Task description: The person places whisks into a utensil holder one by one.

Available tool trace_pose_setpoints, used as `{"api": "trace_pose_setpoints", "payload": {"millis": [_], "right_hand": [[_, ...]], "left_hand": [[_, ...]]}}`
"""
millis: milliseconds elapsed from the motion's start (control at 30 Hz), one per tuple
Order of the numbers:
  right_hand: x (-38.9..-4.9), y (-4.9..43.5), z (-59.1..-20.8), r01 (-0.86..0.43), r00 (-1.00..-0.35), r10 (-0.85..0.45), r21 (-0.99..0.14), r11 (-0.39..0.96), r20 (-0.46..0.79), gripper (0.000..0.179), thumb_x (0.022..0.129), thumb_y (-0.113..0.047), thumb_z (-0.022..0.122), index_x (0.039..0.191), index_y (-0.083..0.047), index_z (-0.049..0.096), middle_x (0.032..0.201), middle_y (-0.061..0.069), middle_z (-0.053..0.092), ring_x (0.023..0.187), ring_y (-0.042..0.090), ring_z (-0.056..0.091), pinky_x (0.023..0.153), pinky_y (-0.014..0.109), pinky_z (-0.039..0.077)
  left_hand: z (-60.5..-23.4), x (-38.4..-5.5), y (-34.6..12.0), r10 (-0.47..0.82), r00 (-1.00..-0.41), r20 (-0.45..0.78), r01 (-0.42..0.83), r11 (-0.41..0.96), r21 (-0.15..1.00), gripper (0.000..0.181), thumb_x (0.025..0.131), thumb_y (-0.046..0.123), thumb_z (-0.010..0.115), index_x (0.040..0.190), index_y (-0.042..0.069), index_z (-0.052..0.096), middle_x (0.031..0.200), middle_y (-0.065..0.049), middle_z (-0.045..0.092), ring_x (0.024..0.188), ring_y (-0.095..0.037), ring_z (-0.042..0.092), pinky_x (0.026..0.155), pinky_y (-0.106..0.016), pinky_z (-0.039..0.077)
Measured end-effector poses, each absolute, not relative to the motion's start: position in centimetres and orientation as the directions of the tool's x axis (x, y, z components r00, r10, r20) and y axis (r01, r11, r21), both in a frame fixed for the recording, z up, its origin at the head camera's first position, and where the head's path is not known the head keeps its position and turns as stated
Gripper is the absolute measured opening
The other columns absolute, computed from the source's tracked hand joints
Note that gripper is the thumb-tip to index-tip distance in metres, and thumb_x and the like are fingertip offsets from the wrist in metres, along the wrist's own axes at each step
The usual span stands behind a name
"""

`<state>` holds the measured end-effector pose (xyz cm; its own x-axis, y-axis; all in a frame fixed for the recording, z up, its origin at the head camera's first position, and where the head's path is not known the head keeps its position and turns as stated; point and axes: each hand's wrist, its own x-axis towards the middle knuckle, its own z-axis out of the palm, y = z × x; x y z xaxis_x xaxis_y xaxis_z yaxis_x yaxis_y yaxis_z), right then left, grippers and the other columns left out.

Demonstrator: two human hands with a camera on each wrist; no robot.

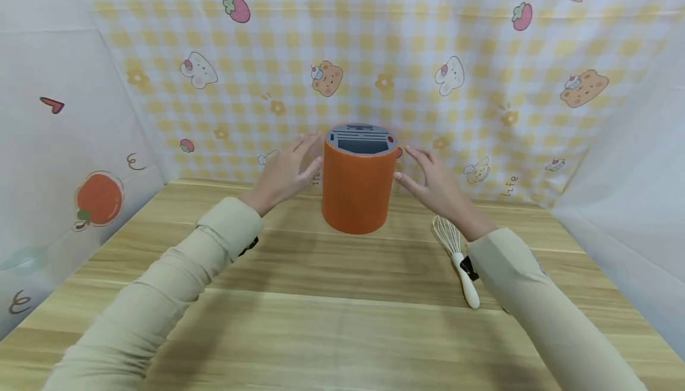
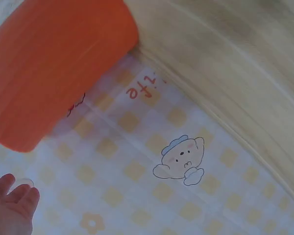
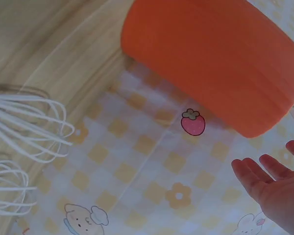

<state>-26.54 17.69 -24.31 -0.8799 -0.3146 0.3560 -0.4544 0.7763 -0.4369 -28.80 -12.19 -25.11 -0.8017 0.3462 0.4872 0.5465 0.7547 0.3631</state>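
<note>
An orange cylindrical knife block (image 1: 355, 195) with a grey slotted top stands upright on the wooden table near the back. My left hand (image 1: 285, 172) is raised at its left side, fingers extended and thumb toward the orange wall. On the opposite side, my right hand (image 1: 440, 188) is held likewise, with a small gap to the block in the right wrist view. Both hands hold nothing. No knives show in the slots. Below the right wrist lies a white whisk (image 1: 468, 287), and the right wrist view has a second whisk (image 3: 10, 188) beside it.
A yellow checked curtain (image 1: 385, 40) hangs right behind the block at the table's back edge. White cloth sides (image 1: 43, 159) close off the left and right. The wooden table (image 1: 332, 331) stretches toward me between my forearms.
</note>
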Motion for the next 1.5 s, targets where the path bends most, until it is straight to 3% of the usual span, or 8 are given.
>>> {"api": "trace_pose_setpoints", "payload": {"millis": [233, 400, 567, 733, 867, 1133, 1367, 1500], "right_hand": [[-29.0, 17.2, -23.2, -0.315, -0.948, -0.195, -0.662, 0.68, 0.251, 0.06, 0.096, -0.038, 0.044, 0.147, -0.011, 0.026, 0.144, 0.021, 0.032, 0.125, 0.039, 0.038, 0.1, 0.053, 0.036], [-30.8, 16.7, -22.8, -0.155, -0.987, -0.117, -0.862, 0.482, 0.112, 0.059, 0.097, -0.039, 0.04, 0.148, -0.014, 0.023, 0.148, 0.017, 0.029, 0.132, 0.034, 0.035, 0.103, 0.048, 0.037], [-32.1, 16.0, -22.8, -0.06, -0.995, -0.095, -0.954, 0.293, 0.034, 0.055, 0.099, -0.036, 0.036, 0.149, -0.018, 0.021, 0.148, 0.013, 0.029, 0.132, 0.032, 0.035, 0.103, 0.045, 0.038], [-33.0, 14.8, -23.5, -0.013, -0.995, -0.101, -0.99, 0.144, -0.002, 0.053, 0.1, -0.034, 0.035, 0.149, -0.022, 0.021, 0.126, 0.008, 0.041, 0.123, 0.03, 0.04, 0.102, 0.046, 0.039], [-33.4, 14.5, -24.2, 0.017, -0.995, -0.091, -0.995, 0.103, -0.027, 0.051, 0.099, -0.034, 0.036, 0.148, -0.027, 0.024, 0.116, 0.004, 0.043, 0.119, 0.03, 0.043, 0.1, 0.047, 0.041], [-33.6, 14.5, -24.3, -0.015, -0.996, -0.09, -0.99, 0.139, 0.003, 0.048, 0.099, -0.032, 0.036, 0.147, -0.027, 0.028, 0.139, 0.009, 0.038, 0.115, 0.03, 0.046, 0.097, 0.051, 0.043], [-33.6, 14.6, -24.2, -0.035, -0.995, -0.097, -0.984, 0.177, 0.018, 0.045, 0.099, -0.031, 0.035, 0.144, -0.026, 0.033, 0.136, 0.005, 0.041, 0.098, 0.022, 0.048, 0.093, 0.05, 0.045], [-33.6, 15.0, -24.2, -0.064, -0.993, -0.112, -0.97, 0.236, 0.038, 0.043, 0.1, -0.029, 0.034, 0.142, -0.024, 0.036, 0.141, 0.003, 0.04, 0.1, 0.025, 0.049, 0.091, 0.049, 0.047]], "left_hand": [[-23.7, -31.3, -11.2, 0.132, -0.9, 0.416, 0.391, 0.665, 0.636, 0.052, 0.097, 0.041, 0.037, 0.144, 0.019, 0.035, 0.147, -0.004, 0.037, 0.131, -0.025, 0.04, 0.106, -0.043, 0.035], [-23.0, -33.2, -9.7, -0.04, -0.961, 0.274, 0.221, 0.481, 0.848, 0.048, 0.097, 0.035, 0.037, 0.141, 0.016, 0.039, 0.144, -0.003, 0.041, 0.126, -0.021, 0.046, 0.102, -0.036, 0.04], [-23.3, -34.5, -8.4, -0.076, -0.991, 0.11, 0.081, 0.311, 0.947, 0.046, 0.099, 0.033, 0.037, 0.143, 0.021, 0.038, 0.145, -0.002, 0.041, 0.106, -0.018, 0.051, 0.092, -0.032, 0.046], [-24.2, -35.0, -8.1, -0.053, -0.998, 0.016, 0.008, 0.149, 0.989, 0.044, 0.098, 0.032, 0.041, 0.141, 0.023, 0.041, 0.143, -0.001, 0.042, 0.121, -0.018, 0.049, 0.097, -0.034, 0.045], [-24.8, -35.1, -8.2, -0.026, -1.0, -0.016, -0.019, 0.112, 0.994, 0.044, 0.097, 0.037, 0.043, 0.14, 0.028, 0.043, 0.141, -0.001, 0.044, 0.119, -0.02, 0.052, 0.096, -0.035, 0.046], [-25.4, -35.1, -8.1, -0.012, -0.997, 0.076, 0.072, 0.206, 0.976, 0.043, 0.098, 0.04, 0.037, 0.139, 0.032, 0.042, 0.14, -0.002, 0.044, 0.115, -0.02, 0.051, 0.094, -0.038, 0.047], [-25.5, -35.2, -8.0, -0.018, -0.994, 0.107, 0.099, 0.242, 0.965, 0.043, 0.098, 0.04, 0.036, 0.139, 0.03, 0.043, 0.138, -0.002, 0.046, 0.114, -0.02, 0.05, 0.093, -0.039, 0.048], [-25.5, -35.2, -7.9, 0.0, -0.995, 0.103, 0.099, 0.251, 0.963, 0.043, 0.098, 0.039, 0.035, 0.139, 0.03, 0.042, 0.139, -0.001, 0.045, 0.116, -0.02, 0.05, 0.094, -0.039, 0.047]]}}
